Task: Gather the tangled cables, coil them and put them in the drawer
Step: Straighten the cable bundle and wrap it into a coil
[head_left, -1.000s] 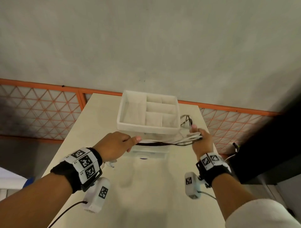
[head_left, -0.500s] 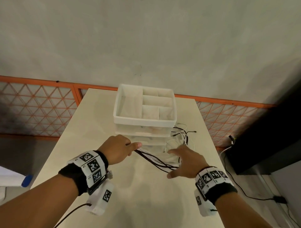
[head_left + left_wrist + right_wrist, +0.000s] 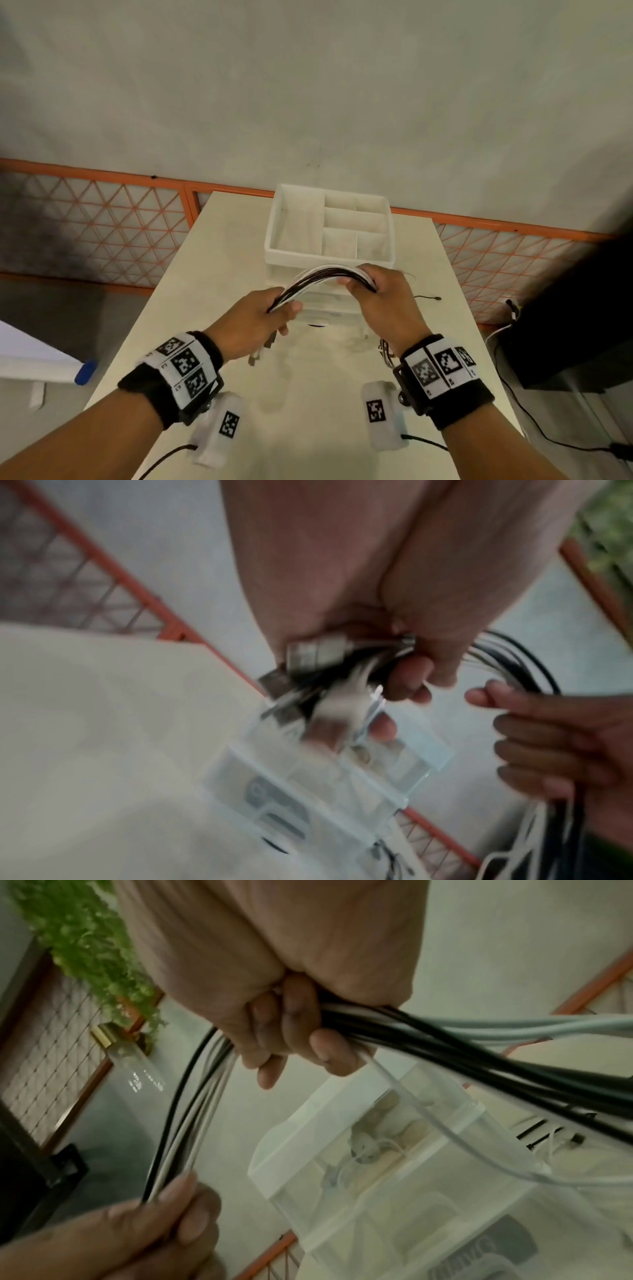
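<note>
A bundle of black and white cables (image 3: 322, 279) arches between my two hands above the table, in front of the translucent drawer unit (image 3: 318, 308). My left hand (image 3: 255, 320) grips one end, where metal plugs (image 3: 304, 669) stick out below the fist. My right hand (image 3: 378, 296) grips the other end, fingers curled round the cables (image 3: 445, 1053). More cable hangs down from the right hand (image 3: 301, 1031) and loops below it. One thin black cable end (image 3: 428, 297) lies on the table right of the drawers.
A white divided tray (image 3: 274, 240) sits on top of the drawer unit at the far end of the cream table (image 3: 308, 428). Orange mesh fencing (image 3: 102, 226) runs behind it. A dark cabinet (image 3: 582, 308) stands to the right, with floor cables.
Both hands have risen and come together, each gripping the cable bundle, which now arches up between them. Half a second ago the right hand was spread open over cables on the table.
</note>
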`<state>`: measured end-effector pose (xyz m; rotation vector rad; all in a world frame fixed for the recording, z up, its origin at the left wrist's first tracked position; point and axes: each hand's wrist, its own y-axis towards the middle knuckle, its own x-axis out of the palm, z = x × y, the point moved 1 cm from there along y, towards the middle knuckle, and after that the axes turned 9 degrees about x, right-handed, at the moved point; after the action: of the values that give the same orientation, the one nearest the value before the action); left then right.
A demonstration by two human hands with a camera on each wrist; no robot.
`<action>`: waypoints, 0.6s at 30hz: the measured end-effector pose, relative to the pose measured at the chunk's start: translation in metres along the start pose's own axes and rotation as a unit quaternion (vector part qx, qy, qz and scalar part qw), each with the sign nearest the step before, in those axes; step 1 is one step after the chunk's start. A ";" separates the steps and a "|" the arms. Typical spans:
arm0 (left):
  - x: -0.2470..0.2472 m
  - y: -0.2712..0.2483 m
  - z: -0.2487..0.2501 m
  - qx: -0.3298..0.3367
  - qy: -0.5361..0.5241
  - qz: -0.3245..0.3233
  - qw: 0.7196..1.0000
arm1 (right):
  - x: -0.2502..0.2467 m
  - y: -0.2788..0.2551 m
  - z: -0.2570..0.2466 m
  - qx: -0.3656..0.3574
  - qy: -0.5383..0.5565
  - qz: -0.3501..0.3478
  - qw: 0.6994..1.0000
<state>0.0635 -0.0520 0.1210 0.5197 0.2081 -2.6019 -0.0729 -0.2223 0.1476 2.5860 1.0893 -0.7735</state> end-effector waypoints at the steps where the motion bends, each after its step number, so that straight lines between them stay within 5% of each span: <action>1: -0.001 -0.002 -0.001 0.002 0.036 0.004 0.999 | -0.002 -0.001 0.001 -0.003 -0.028 -0.011 1.000; 6: 0.005 0.001 0.019 0.035 0.173 -0.067 0.982 | 0.012 -0.016 -0.016 -0.046 -0.211 -0.113 0.970; 10: 0.005 0.006 0.033 0.060 0.178 -0.092 0.978 | 0.020 -0.021 -0.026 -0.062 -0.150 -0.147 0.976; 14: -0.006 0.000 0.032 0.026 -0.086 -0.035 0.995 | -0.001 -0.023 -0.016 -0.016 -0.006 -0.106 0.994; 18: 0.003 -0.003 0.036 -0.062 -0.425 0.062 0.901 | -0.009 -0.028 -0.010 0.003 0.094 -0.096 0.991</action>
<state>0.0484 -0.0591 0.1531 -0.6387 0.0385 -2.4124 -0.0940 -0.2040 0.1609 2.6300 1.4084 -0.5810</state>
